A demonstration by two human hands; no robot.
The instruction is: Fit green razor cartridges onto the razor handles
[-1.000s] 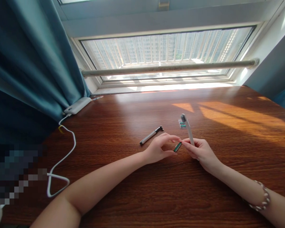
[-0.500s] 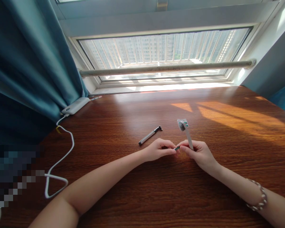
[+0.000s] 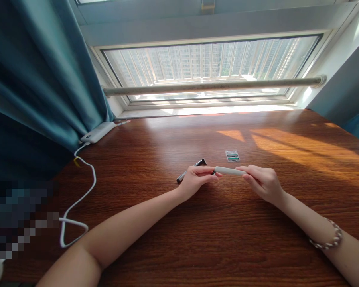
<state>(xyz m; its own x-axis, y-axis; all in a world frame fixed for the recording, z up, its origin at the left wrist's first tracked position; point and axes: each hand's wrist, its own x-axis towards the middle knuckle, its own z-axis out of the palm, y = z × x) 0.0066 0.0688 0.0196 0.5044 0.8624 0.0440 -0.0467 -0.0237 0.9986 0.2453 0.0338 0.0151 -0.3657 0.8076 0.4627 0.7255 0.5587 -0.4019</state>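
My right hand pinches one end of a light grey toothbrush, whose thick handle lies level and points left. The brush head is hidden by that hand. My left hand is closed at the handle's left end. A small dark piece shows between its fingertips, too small to name surely. Behind the left hand a slim grey-and-black pen-shaped piece lies on the table, partly covered. Just beyond the handle sits a clear pack with green batteries in it.
The brown wooden table runs up to a window with a horizontal rail. At the back left, a white power bank-like box has a white cable trailing forward. A blue curtain hangs on the left.
The toothbrush has turned from upright, head away from me, to level with its handle pointing left. The small green battery seen between my fingertips no longer shows clearly. Both hands are slightly higher.
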